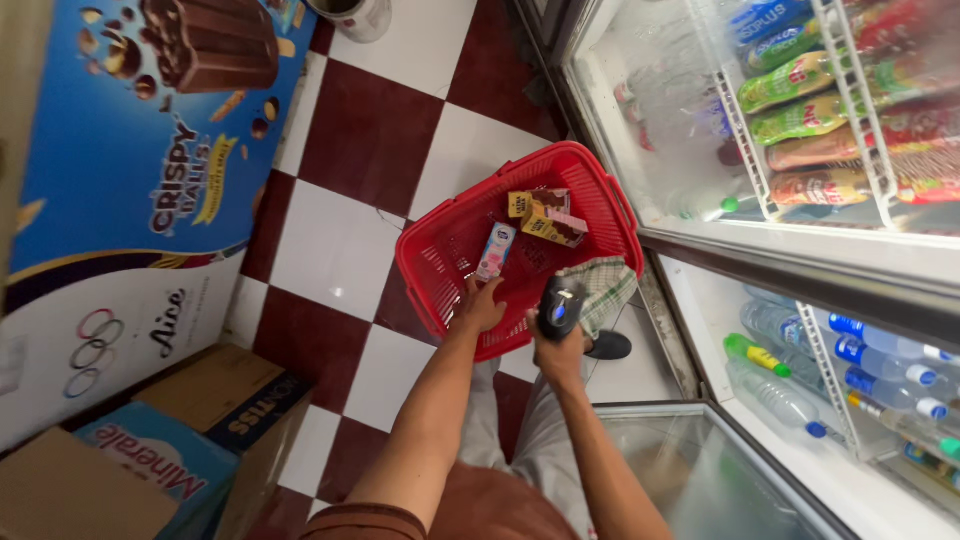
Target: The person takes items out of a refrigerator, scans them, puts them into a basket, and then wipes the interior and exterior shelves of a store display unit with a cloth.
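Observation:
A red plastic shopping basket (588, 176) sits on the checkered floor in front of me. My left hand (480, 306) grips a small pink and white drink carton (495, 250) and holds it upright inside the basket. Two brown and yellow cartons (545, 217) lie at the basket's far side. My right hand (560, 345) is closed around a dark handheld scanner (560, 306), held over the basket's near rim.
A drinks fridge (800, 130) with bottles on wire shelves stands open to the right, its glass door (700, 470) swung out by my right arm. A chest freezer with a blue ice-cream picture (150, 150) is at left, cardboard boxes (150, 440) below it.

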